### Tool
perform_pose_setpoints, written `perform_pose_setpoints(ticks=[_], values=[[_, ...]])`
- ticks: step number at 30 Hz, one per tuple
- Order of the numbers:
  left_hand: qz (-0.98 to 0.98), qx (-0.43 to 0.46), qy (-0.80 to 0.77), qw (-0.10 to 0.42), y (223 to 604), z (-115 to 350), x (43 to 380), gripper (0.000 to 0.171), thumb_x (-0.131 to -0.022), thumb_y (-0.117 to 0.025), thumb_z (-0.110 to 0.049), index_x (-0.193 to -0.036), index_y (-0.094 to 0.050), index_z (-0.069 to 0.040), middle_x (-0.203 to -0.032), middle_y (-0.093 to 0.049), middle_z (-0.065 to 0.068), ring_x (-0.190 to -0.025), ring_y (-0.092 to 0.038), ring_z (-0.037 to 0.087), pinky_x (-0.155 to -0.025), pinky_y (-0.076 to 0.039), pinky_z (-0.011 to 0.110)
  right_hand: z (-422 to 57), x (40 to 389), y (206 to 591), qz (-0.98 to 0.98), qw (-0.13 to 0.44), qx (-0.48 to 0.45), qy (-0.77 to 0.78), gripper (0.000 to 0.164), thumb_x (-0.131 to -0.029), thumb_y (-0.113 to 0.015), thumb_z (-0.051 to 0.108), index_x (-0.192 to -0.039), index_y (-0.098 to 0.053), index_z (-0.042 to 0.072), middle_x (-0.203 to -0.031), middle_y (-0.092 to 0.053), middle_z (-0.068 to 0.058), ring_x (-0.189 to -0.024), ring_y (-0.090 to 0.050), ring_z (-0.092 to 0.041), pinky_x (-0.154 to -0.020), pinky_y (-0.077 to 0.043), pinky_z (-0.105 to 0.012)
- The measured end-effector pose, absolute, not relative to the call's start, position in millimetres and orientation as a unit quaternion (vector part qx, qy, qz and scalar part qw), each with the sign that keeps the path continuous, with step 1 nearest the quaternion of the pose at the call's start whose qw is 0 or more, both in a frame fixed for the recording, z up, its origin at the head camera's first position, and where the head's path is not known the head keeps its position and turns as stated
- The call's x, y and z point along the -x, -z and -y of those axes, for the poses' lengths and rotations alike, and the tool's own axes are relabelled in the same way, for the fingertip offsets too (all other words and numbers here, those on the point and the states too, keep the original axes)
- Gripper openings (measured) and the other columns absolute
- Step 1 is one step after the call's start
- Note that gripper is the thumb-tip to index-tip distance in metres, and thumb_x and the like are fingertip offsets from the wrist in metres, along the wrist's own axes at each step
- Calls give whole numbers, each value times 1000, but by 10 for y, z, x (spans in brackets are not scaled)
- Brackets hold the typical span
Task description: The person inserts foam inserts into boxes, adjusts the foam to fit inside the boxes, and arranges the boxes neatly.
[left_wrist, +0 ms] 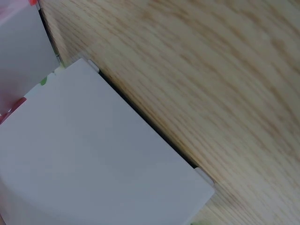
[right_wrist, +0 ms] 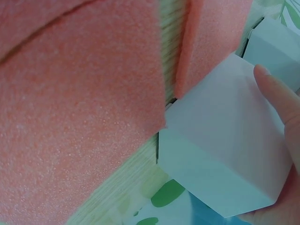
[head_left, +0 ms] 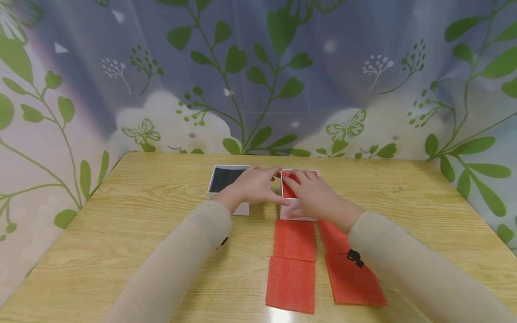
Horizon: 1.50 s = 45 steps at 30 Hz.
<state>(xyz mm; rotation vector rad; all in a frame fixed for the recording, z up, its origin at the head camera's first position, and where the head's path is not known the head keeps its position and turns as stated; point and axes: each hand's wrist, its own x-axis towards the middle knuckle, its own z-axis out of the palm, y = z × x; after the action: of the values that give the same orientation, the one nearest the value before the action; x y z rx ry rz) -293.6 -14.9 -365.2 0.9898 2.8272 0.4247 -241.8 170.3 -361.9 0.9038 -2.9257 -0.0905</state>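
My right hand [head_left: 313, 193] holds a small open white box [head_left: 300, 209], its thumb on the front face and its fingers reaching over the top. A red square sheet [head_left: 290, 190] lies inside, partly covered by those fingers. Between this box and a second white box [head_left: 241, 209] is my left hand [head_left: 256, 184], thumb and fingers spread, thumb tip right at the red-filled box's near left edge. The second box holds a dark sheet [head_left: 226, 178] and is partly hidden behind the left hand. In the right wrist view, the right thumb [right_wrist: 276, 93] lies flat along white cardboard.
Several red foam-like squares [head_left: 291, 285] lie on the wooden table [head_left: 161, 188] in two columns before the boxes; my right sleeve [head_left: 408, 255] overlaps the right column [head_left: 355, 280]. A leaf-patterned curtain [head_left: 258, 80] hangs behind the table.
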Motion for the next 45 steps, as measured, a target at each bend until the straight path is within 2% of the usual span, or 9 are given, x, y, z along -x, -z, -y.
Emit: perform_pose_setpoints(ticks=[22,32,40,45], values=[[-934,-322,-142,56,3633,164,2916,96,-71,-63,-68,-146,-32,-16,-129,-55,-7,-113,-52,6,-109,-18,41,-1685,2447,3637,954,30,-294,40,91,-73,-72,54,-143,-38,8,-141,-35,-13,-127,-33,-34,-98,-34,-57],[-934,-324,-141,54,3639,175,2933,100,-69,-60,-73,-146,-32,-16,-130,-54,-6,-112,-53,8,-108,-19,41,-1716,2291,3557,942,30,-334,18,76,-79,-72,43,-136,-45,2,-136,-42,-18,-123,-40,-36,-95,-40,-51],[-935,-320,-142,55,3621,164,2923,97,-71,-60,-71,-146,-31,-17,-128,-55,-7,-114,-51,6,-109,-19,42,-1708,2211,3545,947,17,-321,31,76,-79,-72,41,-138,-43,3,-135,-42,-16,-123,-40,-35,-98,-36,-54],[-933,-323,-148,58,3632,140,2902,96,-71,-62,-69,-145,-33,-17,-128,-56,-6,-113,-52,7,-108,-19,41,-1735,2187,3563,945,25,-326,22,73,-79,-73,41,-135,-46,4,-132,-45,-16,-120,-42,-34,-95,-40,-52]])
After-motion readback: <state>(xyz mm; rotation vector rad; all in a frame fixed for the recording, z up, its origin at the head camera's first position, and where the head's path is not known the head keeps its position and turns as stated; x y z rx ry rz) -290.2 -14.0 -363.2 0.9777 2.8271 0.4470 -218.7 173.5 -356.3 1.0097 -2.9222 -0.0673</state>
